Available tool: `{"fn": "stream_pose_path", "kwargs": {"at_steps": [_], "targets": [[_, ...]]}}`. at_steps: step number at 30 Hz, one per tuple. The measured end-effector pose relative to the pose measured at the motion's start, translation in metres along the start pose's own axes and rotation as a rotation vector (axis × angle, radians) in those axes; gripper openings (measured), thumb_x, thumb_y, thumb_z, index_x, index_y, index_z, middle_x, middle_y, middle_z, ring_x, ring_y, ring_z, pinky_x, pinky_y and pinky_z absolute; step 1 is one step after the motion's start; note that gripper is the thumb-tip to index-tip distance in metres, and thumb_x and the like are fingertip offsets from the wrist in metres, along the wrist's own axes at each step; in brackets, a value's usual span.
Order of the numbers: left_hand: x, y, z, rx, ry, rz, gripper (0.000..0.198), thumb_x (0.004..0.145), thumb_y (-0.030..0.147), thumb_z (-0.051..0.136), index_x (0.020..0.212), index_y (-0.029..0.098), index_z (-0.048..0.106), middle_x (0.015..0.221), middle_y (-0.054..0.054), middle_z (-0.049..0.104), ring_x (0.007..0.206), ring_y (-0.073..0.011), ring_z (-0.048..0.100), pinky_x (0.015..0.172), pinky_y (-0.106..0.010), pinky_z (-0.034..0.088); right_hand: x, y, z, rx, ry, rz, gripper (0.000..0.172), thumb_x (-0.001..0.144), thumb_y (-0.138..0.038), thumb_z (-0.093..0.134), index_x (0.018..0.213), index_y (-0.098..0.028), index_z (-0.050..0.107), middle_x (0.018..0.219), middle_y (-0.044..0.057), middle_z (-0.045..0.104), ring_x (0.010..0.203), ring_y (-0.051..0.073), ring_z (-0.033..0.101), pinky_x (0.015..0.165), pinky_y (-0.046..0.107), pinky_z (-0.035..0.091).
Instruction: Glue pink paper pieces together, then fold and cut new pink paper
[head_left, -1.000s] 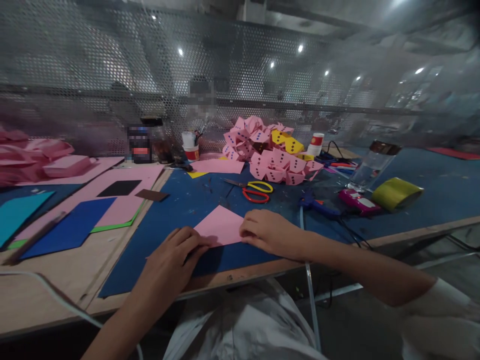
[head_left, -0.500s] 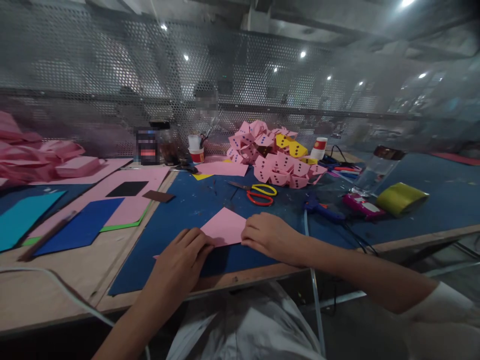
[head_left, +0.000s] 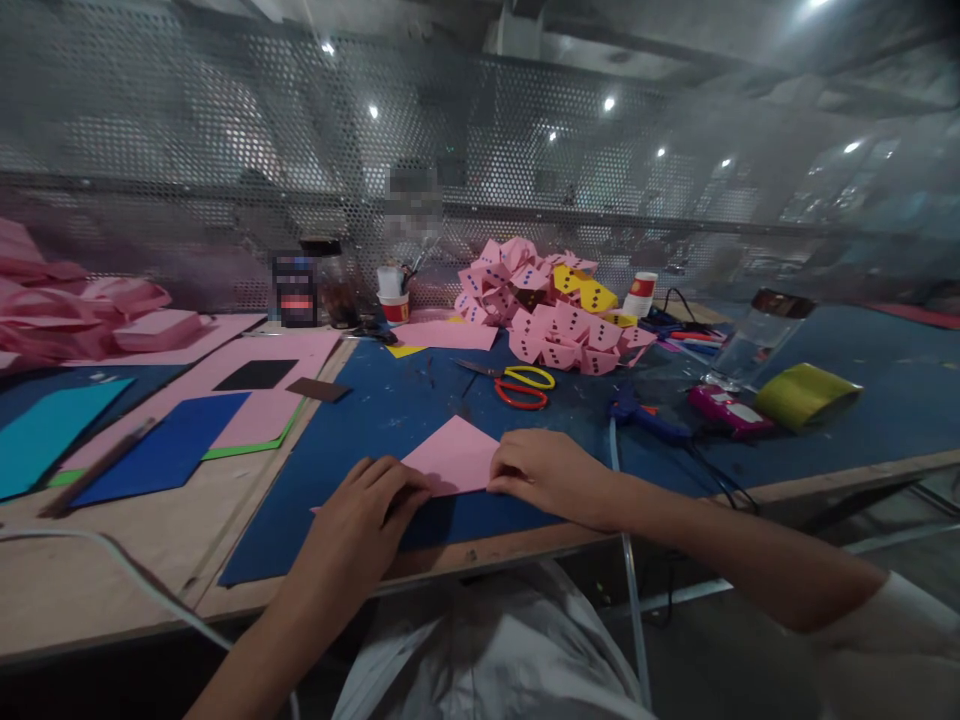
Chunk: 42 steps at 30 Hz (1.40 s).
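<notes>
A pink sheet of paper [head_left: 452, 456], folded to a point, lies on the blue mat [head_left: 375, 410] near the table's front edge. My left hand [head_left: 366, 505] rests flat on its left lower edge, fingers stretched out and pressing down. My right hand [head_left: 544, 472] presses the paper's right corner with its fingers curled together. Both hands touch the paper on the mat.
Scissors with red and yellow handles [head_left: 517, 384] lie just behind the paper. A heap of folded pink and yellow pieces [head_left: 551, 315] sits further back. A blue glue gun [head_left: 645, 415], a pink device [head_left: 724, 408], yellow tape [head_left: 804, 394] and a jar [head_left: 759, 330] are at right. Coloured sheets [head_left: 172, 440] lie at left.
The view has shifted slightly. Both hands stay on the pink paper, with the fingers sliding a little along its lower edge.
</notes>
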<state>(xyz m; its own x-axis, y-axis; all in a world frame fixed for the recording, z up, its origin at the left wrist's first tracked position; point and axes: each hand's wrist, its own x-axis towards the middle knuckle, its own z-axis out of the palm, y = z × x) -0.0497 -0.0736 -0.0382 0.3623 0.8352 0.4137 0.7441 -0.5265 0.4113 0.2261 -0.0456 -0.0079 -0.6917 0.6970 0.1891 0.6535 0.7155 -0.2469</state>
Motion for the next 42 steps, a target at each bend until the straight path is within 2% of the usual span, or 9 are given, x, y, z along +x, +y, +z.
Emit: {"fn": "stream_pose_path", "kwargs": {"at_steps": [6,13,18,26,33,42], "targets": [[0.004,0.001,-0.001,-0.047,-0.004,-0.080,0.036,0.102,0.052,0.052,0.090,0.025,0.072,0.094,-0.005,0.076,0.093,-0.0273,0.066,0.082,-0.038,0.049,0.001,-0.002,-0.002,0.100,-0.009,0.131,0.017,0.096,-0.034,0.074,0.093,-0.018,0.073,0.090,0.002,0.073,0.081,0.016,0.064,0.068,0.026,0.037],[0.008,-0.003,0.001,0.008,-0.026,-0.180,0.039,0.098,0.060,0.056,0.088,0.025,0.071,0.090,-0.005,0.075,0.088,-0.0275,0.066,0.078,-0.037,0.047,0.004,-0.004,-0.005,0.172,-0.033,0.242,0.020,0.095,-0.037,0.073,0.089,-0.018,0.073,0.087,0.002,0.072,0.075,0.015,0.062,0.065,0.025,0.036],[0.008,-0.005,0.000,0.051,-0.027,-0.201,0.040,0.095,0.062,0.059,0.085,0.025,0.070,0.088,-0.005,0.076,0.086,-0.0273,0.066,0.077,-0.038,0.047,0.005,-0.002,-0.003,0.152,-0.033,0.262,0.020,0.095,-0.036,0.071,0.087,-0.018,0.071,0.086,0.002,0.072,0.076,0.015,0.062,0.064,0.026,0.033],[0.004,-0.009,-0.001,0.023,0.006,-0.185,0.043,0.096,0.063,0.054,0.088,0.025,0.072,0.090,-0.006,0.077,0.087,-0.0285,0.064,0.076,-0.040,0.047,0.005,-0.005,-0.004,0.135,-0.050,0.308,0.016,0.093,-0.034,0.071,0.087,-0.019,0.069,0.086,0.001,0.072,0.075,0.015,0.061,0.063,0.026,0.033],[0.001,-0.007,-0.006,0.012,-0.033,-0.214,0.036,0.096,0.057,0.054,0.093,0.027,0.072,0.095,-0.007,0.077,0.091,-0.0306,0.062,0.079,-0.042,0.047,0.004,-0.007,-0.008,0.141,-0.050,0.324,0.013,0.093,-0.031,0.071,0.088,-0.019,0.068,0.087,0.001,0.071,0.077,0.015,0.061,0.065,0.025,0.034],[0.000,-0.011,-0.005,0.003,-0.022,-0.210,0.029,0.096,0.051,0.056,0.095,0.027,0.071,0.096,-0.008,0.077,0.094,-0.0316,0.062,0.080,-0.043,0.049,0.001,-0.008,-0.012,0.154,-0.053,0.344,0.008,0.092,-0.027,0.071,0.089,-0.019,0.069,0.090,0.001,0.071,0.079,0.015,0.061,0.068,0.026,0.037]]}}
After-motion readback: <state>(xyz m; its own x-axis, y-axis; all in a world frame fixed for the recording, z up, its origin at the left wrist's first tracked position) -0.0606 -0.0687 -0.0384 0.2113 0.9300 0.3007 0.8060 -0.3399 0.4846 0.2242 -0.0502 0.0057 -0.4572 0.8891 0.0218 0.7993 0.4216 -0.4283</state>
